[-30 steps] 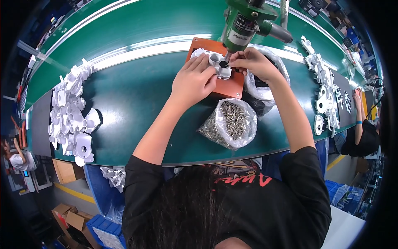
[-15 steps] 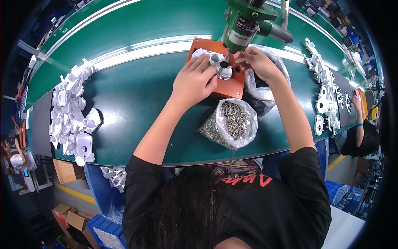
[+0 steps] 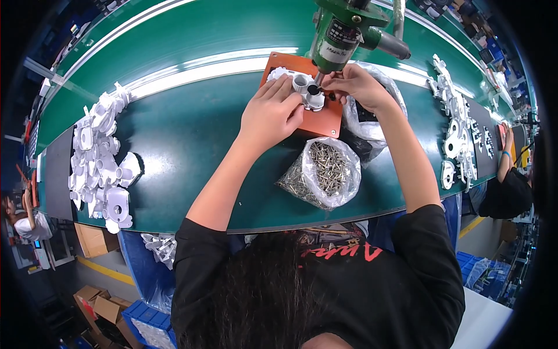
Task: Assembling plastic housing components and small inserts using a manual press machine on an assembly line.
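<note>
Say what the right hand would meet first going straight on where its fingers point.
The right hand would probably meet the round black piece on the white part; the metal rod is close too, and depth is unclear.

Forearms [image 3: 221, 183] converge forward, left hand [image 3: 270, 114] palm-down, right hand [image 3: 361, 90] with curled fingers.

**Bench count: singles OK, loose stock uncountable**

1 bench [image 3: 186, 151]. 2 hands on the job: left hand [image 3: 270, 116], right hand [image 3: 361, 91]. 1 green press head [image 3: 336, 43], 1 orange plate [image 3: 321, 123], 1 white housing [image 3: 315, 103] on it. 2 open plastic bags: 1 pin bag [image 3: 346, 187], 1 black-parts bag [image 3: 393, 88]. 2 groups of white parts: left group [image 3: 104, 154], right group [image 3: 455, 131]. Pieces overlap, can't count them; same for metal pins [image 3: 327, 166]. 2 co-workers: 1 far left [image 3: 36, 227], 1 far right [image 3: 507, 195].
</note>
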A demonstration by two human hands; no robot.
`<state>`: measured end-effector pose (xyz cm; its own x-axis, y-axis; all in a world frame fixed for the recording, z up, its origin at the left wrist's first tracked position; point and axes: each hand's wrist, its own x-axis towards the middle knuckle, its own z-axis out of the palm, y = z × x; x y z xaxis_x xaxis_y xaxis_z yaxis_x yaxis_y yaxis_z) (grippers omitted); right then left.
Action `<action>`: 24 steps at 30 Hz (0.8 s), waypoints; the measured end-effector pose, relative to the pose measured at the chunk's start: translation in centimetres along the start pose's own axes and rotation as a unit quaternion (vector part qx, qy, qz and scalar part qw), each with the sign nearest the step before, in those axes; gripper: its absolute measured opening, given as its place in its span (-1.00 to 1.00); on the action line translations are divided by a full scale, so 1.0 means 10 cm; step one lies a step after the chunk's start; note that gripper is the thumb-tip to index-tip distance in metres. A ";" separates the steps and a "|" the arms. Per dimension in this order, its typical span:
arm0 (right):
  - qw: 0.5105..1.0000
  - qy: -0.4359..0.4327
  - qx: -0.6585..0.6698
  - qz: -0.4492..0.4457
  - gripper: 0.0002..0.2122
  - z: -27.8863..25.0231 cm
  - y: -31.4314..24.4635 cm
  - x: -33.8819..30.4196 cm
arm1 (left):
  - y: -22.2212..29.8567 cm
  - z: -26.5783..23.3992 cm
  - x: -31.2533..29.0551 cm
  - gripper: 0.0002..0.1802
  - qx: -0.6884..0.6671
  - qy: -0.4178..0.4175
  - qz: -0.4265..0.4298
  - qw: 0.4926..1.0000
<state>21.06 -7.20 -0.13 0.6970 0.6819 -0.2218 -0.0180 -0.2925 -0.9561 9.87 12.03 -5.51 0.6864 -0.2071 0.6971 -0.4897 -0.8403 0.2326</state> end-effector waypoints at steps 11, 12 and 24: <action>0.997 0.012 -0.071 0.010 -0.92 0.01 -0.03 0.07 | 0.00 0.00 -0.01 -0.88 -0.002 0.004 -0.004 1.000; 0.997 0.012 -0.071 0.010 -0.92 0.02 -0.04 0.07 | 0.01 0.00 -0.01 -0.88 -0.003 0.003 -0.006 1.000; 0.983 -0.064 -0.161 0.066 -0.78 0.02 -0.14 0.18 | 0.00 0.01 0.00 -0.86 -0.006 -0.004 0.000 1.000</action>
<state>22.21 -5.43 0.79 0.6074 0.6969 -0.3813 0.1397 -0.5662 -0.8123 9.95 12.00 -5.53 0.6909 -0.2115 0.6914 -0.4964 -0.8340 0.2410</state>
